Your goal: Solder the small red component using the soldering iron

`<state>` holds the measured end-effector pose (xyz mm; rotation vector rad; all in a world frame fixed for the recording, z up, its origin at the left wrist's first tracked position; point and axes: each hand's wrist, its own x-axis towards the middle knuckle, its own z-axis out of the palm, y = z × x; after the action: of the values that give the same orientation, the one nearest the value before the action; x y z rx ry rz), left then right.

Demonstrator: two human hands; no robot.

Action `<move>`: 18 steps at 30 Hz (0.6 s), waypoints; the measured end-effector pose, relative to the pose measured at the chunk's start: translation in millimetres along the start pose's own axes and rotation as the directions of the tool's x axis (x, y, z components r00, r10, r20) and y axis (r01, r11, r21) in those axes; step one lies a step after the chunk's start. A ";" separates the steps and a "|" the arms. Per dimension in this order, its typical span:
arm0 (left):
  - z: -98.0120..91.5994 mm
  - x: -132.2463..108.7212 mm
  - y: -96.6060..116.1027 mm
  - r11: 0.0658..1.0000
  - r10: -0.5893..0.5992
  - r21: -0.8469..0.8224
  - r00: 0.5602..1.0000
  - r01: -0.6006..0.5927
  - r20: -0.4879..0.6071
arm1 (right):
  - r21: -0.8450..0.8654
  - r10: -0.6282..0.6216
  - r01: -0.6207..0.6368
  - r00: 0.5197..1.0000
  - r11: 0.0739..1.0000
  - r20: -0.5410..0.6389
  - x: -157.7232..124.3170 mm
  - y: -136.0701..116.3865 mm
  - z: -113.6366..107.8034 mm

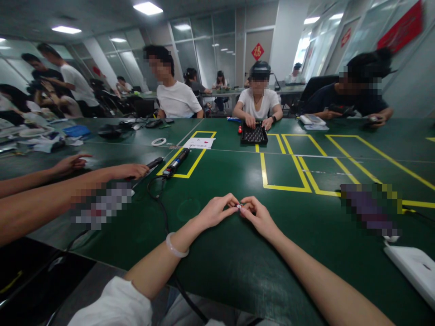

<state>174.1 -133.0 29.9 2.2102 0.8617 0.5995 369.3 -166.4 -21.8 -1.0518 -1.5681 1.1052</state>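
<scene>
Low in the centre of the frame, the left hand [215, 211] and right hand [255, 214] meet fingertip to fingertip over the green bench [238, 253], each grip pinched nearly closed on one small part [239, 207], likely so it stays steady between them. Both forearms stretch forward, wrists low, a pale bracelet [176, 246] on the left.

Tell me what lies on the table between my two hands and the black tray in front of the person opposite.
In the head view, only bare green table lies between the hands and the black tray; a yellow tape line runs just to the right.
</scene>
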 end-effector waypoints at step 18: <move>-131.3 -0.1 -113.8 0.625 -0.327 0.616 0.877 0.480 -0.352 | -0.075 0.013 -0.010 0.999 0.997 0.041 -0.8 -7.1 1.0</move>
<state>46.9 -14.7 33.6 2.4627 1.9010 0.2968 367.6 -169.0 -15.3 -1.0955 -1.6490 1.0897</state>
